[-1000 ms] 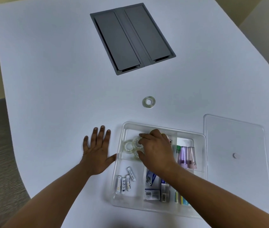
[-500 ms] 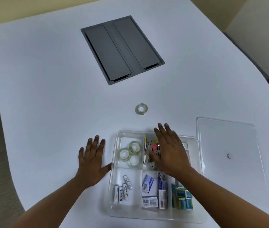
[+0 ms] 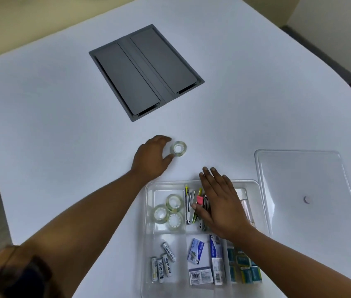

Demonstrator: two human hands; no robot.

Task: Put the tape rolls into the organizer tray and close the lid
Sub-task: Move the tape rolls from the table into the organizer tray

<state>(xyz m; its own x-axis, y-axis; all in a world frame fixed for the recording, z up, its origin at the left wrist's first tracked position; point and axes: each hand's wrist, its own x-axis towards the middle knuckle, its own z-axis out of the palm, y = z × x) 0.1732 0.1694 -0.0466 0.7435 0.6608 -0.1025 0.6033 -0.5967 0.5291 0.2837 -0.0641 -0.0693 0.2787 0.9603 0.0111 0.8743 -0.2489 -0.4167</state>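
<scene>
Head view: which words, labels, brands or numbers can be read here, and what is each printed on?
"Heybright": on two of the batteries in the tray's front-left compartment.
Blue-and-white boxes: print and barcodes too small to read.
Teal packets: blurred.
Tape rolls, loose tape roll, lid: no text.

right hand (image 3: 219, 203) covers the middle top compartment of the organizer tray (image 3: 148, 222), hiding most of the clips under it; tray's near edge cut off by the frame bottom; battery (image 3: 168, 252) label only partly readable; dark blurred object bottom-left (image 3: 9, 274), can't identify
</scene>
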